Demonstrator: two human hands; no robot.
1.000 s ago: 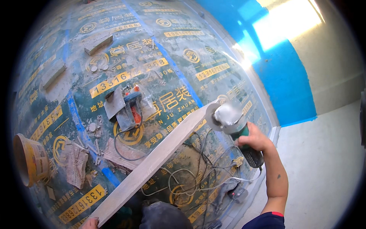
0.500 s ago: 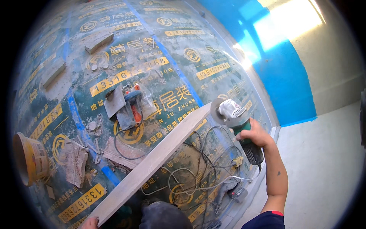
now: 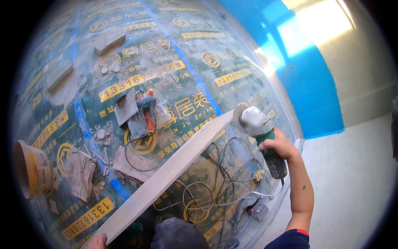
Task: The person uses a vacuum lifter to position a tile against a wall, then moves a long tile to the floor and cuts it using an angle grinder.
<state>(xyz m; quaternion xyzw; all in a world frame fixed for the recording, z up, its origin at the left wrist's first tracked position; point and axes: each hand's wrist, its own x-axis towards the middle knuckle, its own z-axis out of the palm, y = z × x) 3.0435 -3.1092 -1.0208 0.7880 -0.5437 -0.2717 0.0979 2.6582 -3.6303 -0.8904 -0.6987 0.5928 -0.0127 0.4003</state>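
My right hand is wrapped round the green and black body of an angle grinder, thumb across it. The grinder's pale head and its round disc are right at the far end of a long pale slab strip. Whether the disc touches the strip I cannot tell. At the lower left, my left hand grips the near end of the strip, its fingers partly cut off by the picture's edge. The strip slants from there up to the right.
A dusty red and grey cutting tool lies beyond the strip. Tangled cables lie right of it, near a battery-like block. At left stand a yellowish bucket and broken slab pieces. A blue-painted wall rises right.
The grinder and the strip's far end sit slightly further right and up in the picture. The view itself has shifted a little; both hands keep their grips.
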